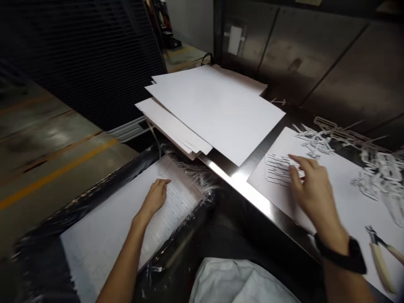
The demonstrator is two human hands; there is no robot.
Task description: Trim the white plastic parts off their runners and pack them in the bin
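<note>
My left hand (155,195) is over a white sheet with rows of thin marks (179,200), inside a black plastic-lined bin. Its index finger stretches out over the marks and the other fingers curve down, partly hidden; no held object shows. My right hand (311,185), with a dark watch on its wrist, hovers at the right side of a thin slotted white piece (277,169) on a white board (334,185). Thumb and index finger are apart there. A pair of nippers with pale handles (381,263) lies right of this hand.
Large white sheets (217,109) are stacked at the back of the metal table (255,198), overhanging its edge. Tangled white cut-out scraps (378,168) lie along the right and back. The black-lined bin (91,198) stands at left against the table. Metal panels (299,54) rise behind.
</note>
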